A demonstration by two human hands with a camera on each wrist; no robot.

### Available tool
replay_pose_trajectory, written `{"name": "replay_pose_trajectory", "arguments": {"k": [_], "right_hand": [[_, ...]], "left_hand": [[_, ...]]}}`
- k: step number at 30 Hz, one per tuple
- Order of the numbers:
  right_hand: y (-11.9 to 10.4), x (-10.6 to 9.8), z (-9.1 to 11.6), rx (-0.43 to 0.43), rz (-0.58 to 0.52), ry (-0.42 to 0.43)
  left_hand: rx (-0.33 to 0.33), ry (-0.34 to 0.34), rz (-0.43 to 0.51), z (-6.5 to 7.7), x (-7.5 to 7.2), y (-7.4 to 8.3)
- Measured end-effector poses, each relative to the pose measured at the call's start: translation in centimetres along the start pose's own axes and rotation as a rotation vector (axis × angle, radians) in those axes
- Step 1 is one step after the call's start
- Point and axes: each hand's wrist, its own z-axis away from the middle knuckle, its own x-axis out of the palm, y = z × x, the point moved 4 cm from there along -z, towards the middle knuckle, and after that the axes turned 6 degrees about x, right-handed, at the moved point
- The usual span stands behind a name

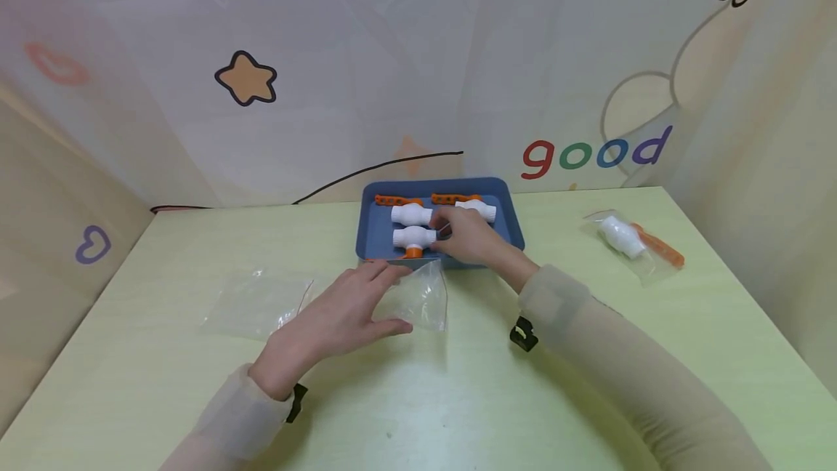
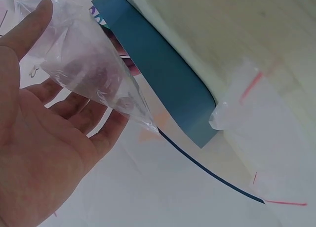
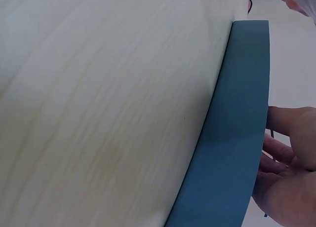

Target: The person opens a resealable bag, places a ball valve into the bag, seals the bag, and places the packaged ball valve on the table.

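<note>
My left hand (image 1: 343, 307) holds up a clear plastic bag (image 1: 418, 300) in front of the tray. In the left wrist view the thumb lies across the bag (image 2: 94, 64), and the fingers are behind it. My right hand (image 1: 472, 235) reaches over the front wall of a blue tray (image 1: 516, 235). Its thumb and index fingertips are right at the right ends of two white valves, the nearer one (image 1: 413, 238) with an orange stem and the farther one (image 1: 410, 214). In the right wrist view the tray wall (image 3: 232, 133) hides the fingertips; I cannot tell whether they grip a valve.
In the tray also lie another white valve (image 1: 480, 209) and orange handles (image 1: 455, 198). A flat clear bag (image 1: 255, 304) lies on the table at left. A bag with a white valve (image 1: 623, 237) and an orange handle (image 1: 660, 246) lies at right. A printed curtain (image 1: 392, 57) hangs behind.
</note>
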Motion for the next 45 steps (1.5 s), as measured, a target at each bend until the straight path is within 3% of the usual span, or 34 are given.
{"name": "replay_pose_trajectory", "arguments": {"k": [22,29,39,45], "right_hand": [[0.1,0.6,-0.5,0.023,-0.028,0.001],[0.1,0.2,-0.2,0.045,-0.094,0.016],[0.8,-0.3,0.3,0.051,-0.310,0.111],[0.9,-1.2,1.1,0.020,-0.341,0.204]], "left_hand": [[0.008,-0.008,-0.004,0.0,-0.1,0.1],[-0.001,-0.005,0.001,0.0,-0.1,0.1],[-0.013,-0.015,0.006,0.1,-0.2,-0.1],[-0.032,-0.022,0.009,0.0,-0.2,-0.2]]}}
